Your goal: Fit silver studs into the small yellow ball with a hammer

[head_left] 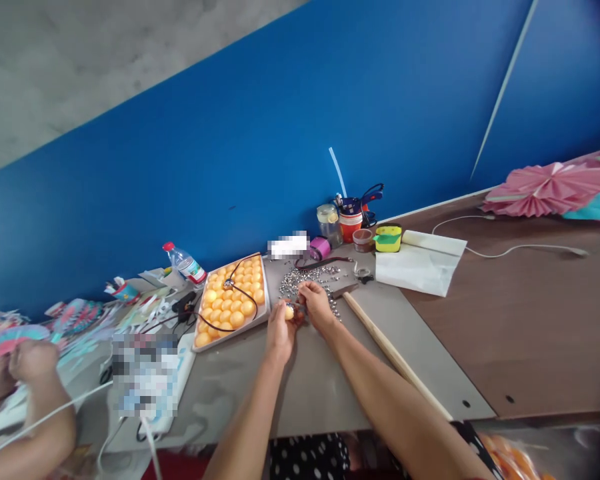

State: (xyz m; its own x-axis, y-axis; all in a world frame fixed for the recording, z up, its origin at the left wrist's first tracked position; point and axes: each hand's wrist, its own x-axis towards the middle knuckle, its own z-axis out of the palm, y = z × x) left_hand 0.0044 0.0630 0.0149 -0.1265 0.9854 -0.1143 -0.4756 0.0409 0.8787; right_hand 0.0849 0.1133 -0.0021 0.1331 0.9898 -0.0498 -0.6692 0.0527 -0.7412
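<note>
My left hand (pixel 279 337) is closed around a small yellow-orange ball (pixel 289 311), which has a dark and silvery patch on it. Close beside it, my right hand (pixel 317 305) has its fingers pinched together near the ball; whatever they hold is too small to make out. Just beyond both hands lies a loose pile of small silvery beads (pixel 305 279) on the grey table (pixel 325 387). Left of my hands, a white tray (pixel 267 293) holds rows of orange balls (pixel 236 305), with a dark cord lying across them.
A wooden stick (pixel 395 353) lies right of my right arm. Behind are a jar (pixel 330 227), red cup (pixel 350 227), yellow box (pixel 389 238) and white sheet (pixel 420 270). A bottle (pixel 185 265) leans at left. A co-worker's hands (pixel 30 363) handle paper fans.
</note>
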